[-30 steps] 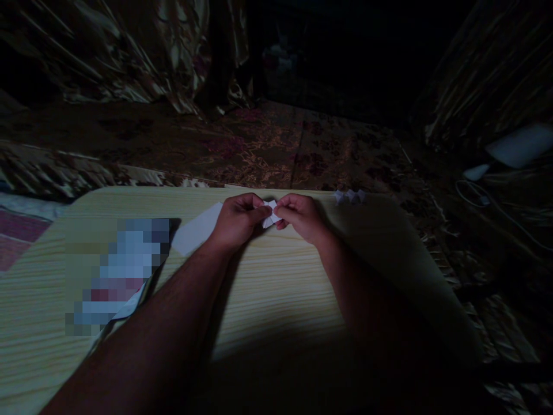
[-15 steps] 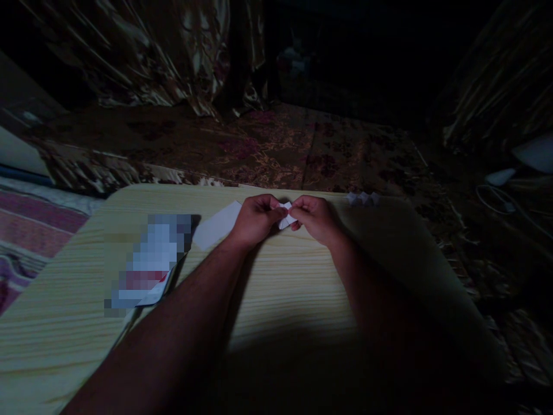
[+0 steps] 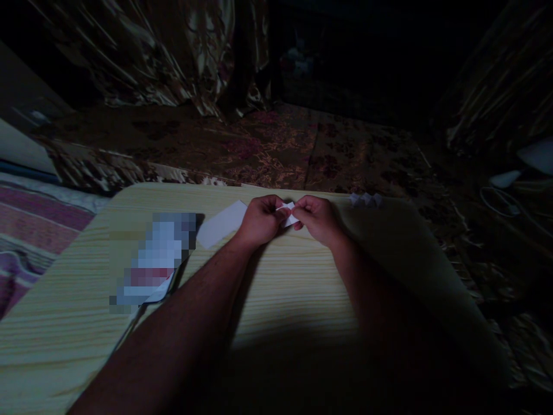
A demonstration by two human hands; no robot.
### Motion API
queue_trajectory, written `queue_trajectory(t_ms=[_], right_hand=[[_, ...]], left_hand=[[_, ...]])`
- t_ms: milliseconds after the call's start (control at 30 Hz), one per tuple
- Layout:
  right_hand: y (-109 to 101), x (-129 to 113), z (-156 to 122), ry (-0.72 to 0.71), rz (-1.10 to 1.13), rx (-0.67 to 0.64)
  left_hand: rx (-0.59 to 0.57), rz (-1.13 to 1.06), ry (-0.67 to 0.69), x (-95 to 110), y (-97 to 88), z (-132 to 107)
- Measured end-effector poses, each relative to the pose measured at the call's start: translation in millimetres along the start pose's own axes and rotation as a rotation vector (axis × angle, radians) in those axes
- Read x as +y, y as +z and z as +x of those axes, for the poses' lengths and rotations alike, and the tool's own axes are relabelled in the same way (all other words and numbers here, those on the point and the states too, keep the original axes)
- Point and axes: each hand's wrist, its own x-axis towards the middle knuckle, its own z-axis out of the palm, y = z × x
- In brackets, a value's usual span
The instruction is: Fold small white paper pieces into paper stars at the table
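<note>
A small folded white paper piece (image 3: 290,214) is pinched between both hands near the far edge of a light wooden table (image 3: 280,300). My left hand (image 3: 260,219) grips its left side with curled fingers. My right hand (image 3: 317,218) grips its right side, fingers closed too. A flat white paper strip (image 3: 220,223) lies on the table just left of my left hand. Several small folded white paper pieces (image 3: 366,199) sit in a row at the table's far right edge.
A blurred-out flat object (image 3: 155,256) lies on the left part of the table. Patterned dark fabric (image 3: 268,144) covers the floor beyond the table. A striped rug (image 3: 30,230) is at the left, cables and pale objects (image 3: 505,184) at the right. The room is dim.
The view has shifted so the table and hands sit a little further right. Both hands stay pinched on the paper piece, with small finger movements.
</note>
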Motion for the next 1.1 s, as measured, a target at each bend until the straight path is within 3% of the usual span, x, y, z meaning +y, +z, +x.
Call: queue_trajectory(t_ms=[433,633,1100], right_hand=[[1.2,-3.9,-0.4,-0.001,-0.042,0.024],[0.8,-1.1,-0.7,-0.009,-0.05,-0.002],[0.7,-0.8,-0.8,-0.032,-0.064,-0.02]], left_hand=[[0.009,-0.09,0.022,-1.7,-0.3,1.9],[0.051,-0.197,-0.045,0.3,0.8,2.5],[0.062,-0.186,-0.041,5.9,-0.9,1.6]])
